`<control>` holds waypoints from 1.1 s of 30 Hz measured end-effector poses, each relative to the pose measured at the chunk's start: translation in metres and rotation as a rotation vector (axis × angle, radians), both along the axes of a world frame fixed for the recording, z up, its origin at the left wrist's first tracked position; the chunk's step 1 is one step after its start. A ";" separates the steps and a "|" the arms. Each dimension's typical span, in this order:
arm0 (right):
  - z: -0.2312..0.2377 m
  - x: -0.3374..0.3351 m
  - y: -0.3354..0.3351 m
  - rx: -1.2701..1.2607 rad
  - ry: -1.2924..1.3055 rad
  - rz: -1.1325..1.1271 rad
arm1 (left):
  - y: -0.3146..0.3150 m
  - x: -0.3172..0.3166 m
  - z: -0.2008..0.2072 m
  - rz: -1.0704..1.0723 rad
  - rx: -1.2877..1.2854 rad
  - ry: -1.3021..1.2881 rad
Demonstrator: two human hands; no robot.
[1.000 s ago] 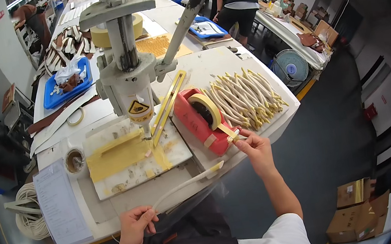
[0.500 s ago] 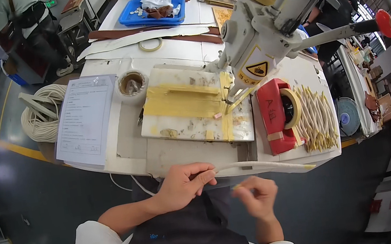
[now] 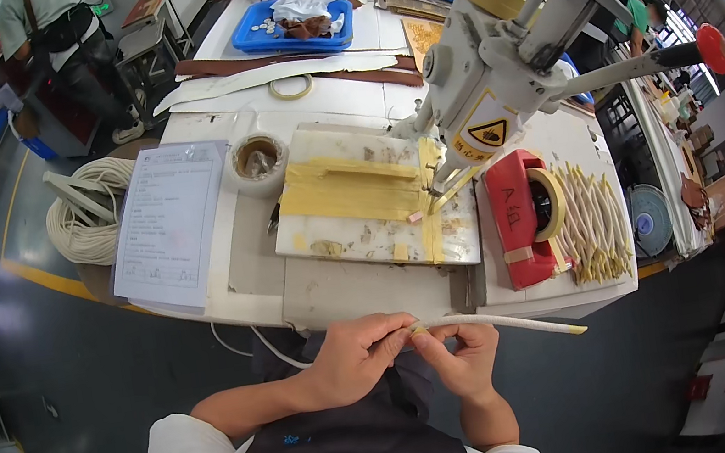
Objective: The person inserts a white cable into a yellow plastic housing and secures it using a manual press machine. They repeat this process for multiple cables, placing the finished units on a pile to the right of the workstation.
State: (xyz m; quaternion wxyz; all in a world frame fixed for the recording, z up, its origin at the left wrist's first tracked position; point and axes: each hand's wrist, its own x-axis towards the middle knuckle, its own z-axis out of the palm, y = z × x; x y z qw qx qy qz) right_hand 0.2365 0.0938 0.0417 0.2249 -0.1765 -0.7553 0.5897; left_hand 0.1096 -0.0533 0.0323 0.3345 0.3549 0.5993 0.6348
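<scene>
My left hand [image 3: 349, 363] pinches a white cord [image 3: 505, 320] in front of the table's near edge. Yellow tape wraps the cord's far tip, which points right. My right hand [image 3: 467, 362] meets the left at the cord's near part, thumb and fingers closed around a small piece of yellow tape [image 3: 417, 331]. My fingers partly cover that spot. Beyond my hands lies a white board [image 3: 329, 251] with yellow tape strips, under a grey hand press [image 3: 485, 107] with a red-knobbed lever. To its right stand a red tape dispenser [image 3: 512, 224] and several white cords with yellow-taped ends [image 3: 592, 222].
A printed sheet [image 3: 172, 221] and a roll of clear film [image 3: 259, 165] lie left of the board. A coil of white cord [image 3: 83, 219] sits beside the table. Farther back are a blue tray [image 3: 294, 37] and brown and white strips [image 3: 293, 60]. People stand in the background.
My right hand has moved up and left with the yellow tape piece to meet my left hand at the cord. The view has shifted slightly.
</scene>
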 end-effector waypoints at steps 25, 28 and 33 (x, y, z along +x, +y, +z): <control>0.031 -0.001 0.033 0.819 0.169 0.119 | 0.009 0.003 -0.005 0.283 0.330 0.664; 0.025 0.000 0.037 0.837 0.179 0.119 | 0.008 -0.005 -0.002 0.241 0.337 0.826; 0.011 -0.005 0.042 0.678 0.223 0.141 | 0.004 -0.002 -0.002 0.084 0.225 0.675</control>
